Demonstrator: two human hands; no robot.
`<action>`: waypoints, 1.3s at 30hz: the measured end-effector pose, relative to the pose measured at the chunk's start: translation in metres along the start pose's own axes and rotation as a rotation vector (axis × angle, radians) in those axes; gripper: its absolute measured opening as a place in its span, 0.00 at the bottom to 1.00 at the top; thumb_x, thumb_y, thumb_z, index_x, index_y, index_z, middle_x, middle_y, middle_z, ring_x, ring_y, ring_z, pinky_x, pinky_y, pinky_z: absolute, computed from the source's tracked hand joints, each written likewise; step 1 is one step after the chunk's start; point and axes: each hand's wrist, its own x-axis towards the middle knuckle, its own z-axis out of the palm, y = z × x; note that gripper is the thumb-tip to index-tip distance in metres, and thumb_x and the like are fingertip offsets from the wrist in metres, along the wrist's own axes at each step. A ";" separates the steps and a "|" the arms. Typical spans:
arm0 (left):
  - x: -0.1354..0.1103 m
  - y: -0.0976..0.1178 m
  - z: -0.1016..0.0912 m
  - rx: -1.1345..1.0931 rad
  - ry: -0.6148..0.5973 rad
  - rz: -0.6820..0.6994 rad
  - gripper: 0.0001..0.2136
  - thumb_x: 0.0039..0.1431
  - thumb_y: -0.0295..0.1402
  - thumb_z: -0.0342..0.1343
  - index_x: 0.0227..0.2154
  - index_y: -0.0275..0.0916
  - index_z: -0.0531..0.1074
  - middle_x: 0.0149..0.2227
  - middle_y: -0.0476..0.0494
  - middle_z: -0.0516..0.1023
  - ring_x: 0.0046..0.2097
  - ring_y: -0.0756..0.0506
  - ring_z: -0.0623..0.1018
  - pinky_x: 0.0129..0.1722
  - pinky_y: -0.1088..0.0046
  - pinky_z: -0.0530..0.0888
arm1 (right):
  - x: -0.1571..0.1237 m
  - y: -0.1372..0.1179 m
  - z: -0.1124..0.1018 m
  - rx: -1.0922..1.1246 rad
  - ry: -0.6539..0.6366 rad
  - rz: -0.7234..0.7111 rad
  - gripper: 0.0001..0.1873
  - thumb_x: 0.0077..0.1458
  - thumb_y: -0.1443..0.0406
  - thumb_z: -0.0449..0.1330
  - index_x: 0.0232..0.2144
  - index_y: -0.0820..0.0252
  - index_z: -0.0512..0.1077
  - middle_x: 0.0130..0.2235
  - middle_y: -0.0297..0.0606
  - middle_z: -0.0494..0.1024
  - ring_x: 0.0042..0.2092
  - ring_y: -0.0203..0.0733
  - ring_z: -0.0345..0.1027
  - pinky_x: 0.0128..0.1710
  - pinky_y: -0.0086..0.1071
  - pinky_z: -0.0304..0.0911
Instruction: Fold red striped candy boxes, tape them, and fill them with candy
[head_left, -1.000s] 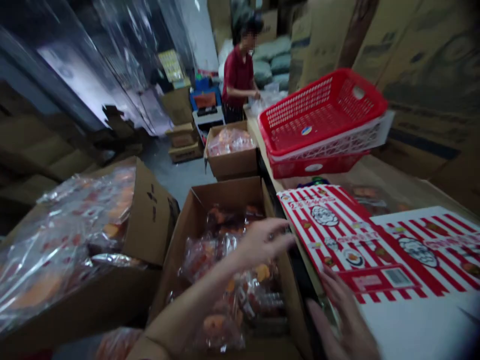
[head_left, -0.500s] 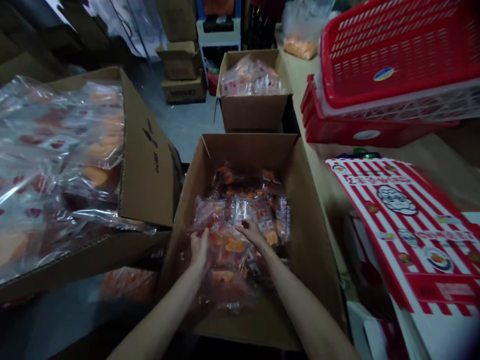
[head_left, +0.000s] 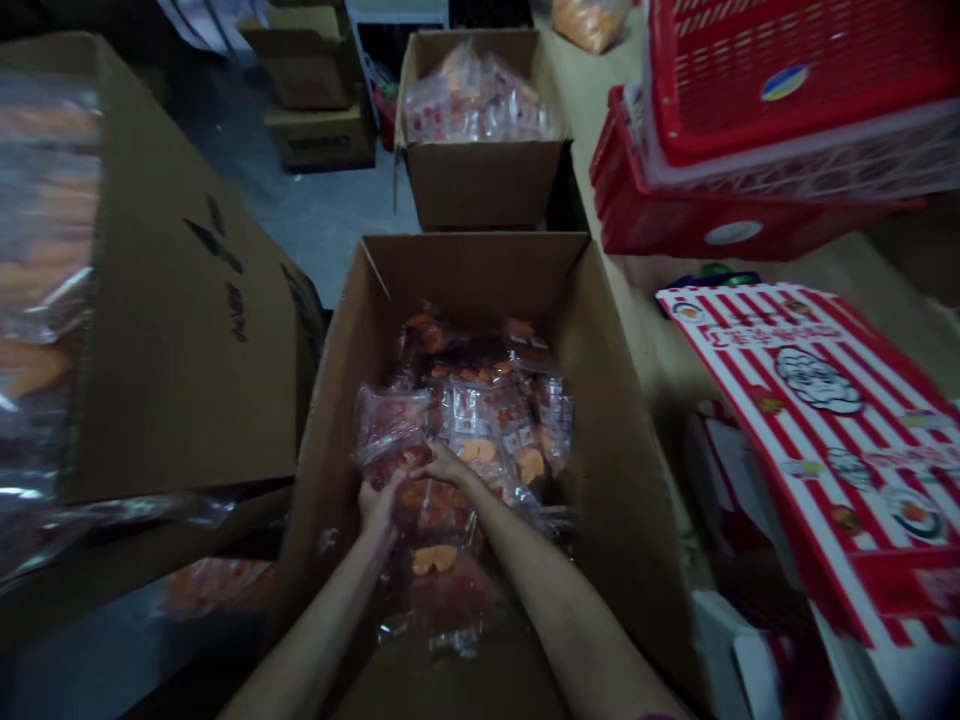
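Inside a cardboard box, the left hand and right hand rest close together on plastic-wrapped packets; the fingers lie narrowly curled, any grip impossible to tell.

left hand, right hand inside cardboard carton
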 end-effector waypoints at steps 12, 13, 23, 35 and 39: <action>0.006 0.070 0.047 0.552 -0.104 0.599 0.32 0.50 0.36 0.60 0.58 0.36 0.58 0.59 0.28 0.63 0.63 0.31 0.59 0.60 0.49 0.57 | -0.057 -0.001 -0.124 -0.379 0.712 -0.048 0.08 0.42 0.60 0.61 0.24 0.60 0.73 0.26 0.39 0.77 0.34 0.45 0.71 0.37 0.35 0.65; 0.011 0.076 0.049 0.630 -0.062 0.634 0.33 0.50 0.35 0.60 0.59 0.34 0.57 0.61 0.25 0.59 0.65 0.29 0.55 0.61 0.46 0.54 | -0.063 -0.002 -0.136 -0.435 0.781 -0.029 0.09 0.43 0.60 0.60 0.23 0.60 0.73 0.25 0.40 0.76 0.34 0.46 0.71 0.37 0.35 0.64; 0.061 0.094 0.027 0.833 -0.057 0.489 0.25 0.50 0.38 0.61 0.48 0.32 0.62 0.40 0.33 0.74 0.42 0.32 0.76 0.39 0.59 0.71 | -0.069 -0.001 -0.180 -0.872 0.808 0.043 0.14 0.49 0.62 0.59 0.36 0.66 0.74 0.46 0.54 0.75 0.47 0.52 0.70 0.46 0.38 0.63; -0.044 0.051 0.078 0.835 -0.420 1.128 0.12 0.51 0.24 0.54 0.40 0.39 0.68 0.41 0.37 0.72 0.45 0.38 0.71 0.46 0.60 0.69 | -0.016 0.047 -0.170 -0.651 0.858 0.297 0.52 0.47 0.64 0.62 0.65 0.76 0.39 0.60 0.69 0.59 0.62 0.65 0.54 0.59 0.50 0.50; -0.048 0.026 0.104 0.720 -0.691 0.912 0.17 0.49 0.33 0.61 0.44 0.41 0.69 0.48 0.38 0.71 0.52 0.36 0.69 0.53 0.53 0.66 | -0.006 0.047 -0.192 -0.522 0.786 0.285 0.54 0.39 0.66 0.66 0.64 0.74 0.43 0.62 0.66 0.57 0.63 0.63 0.54 0.59 0.46 0.52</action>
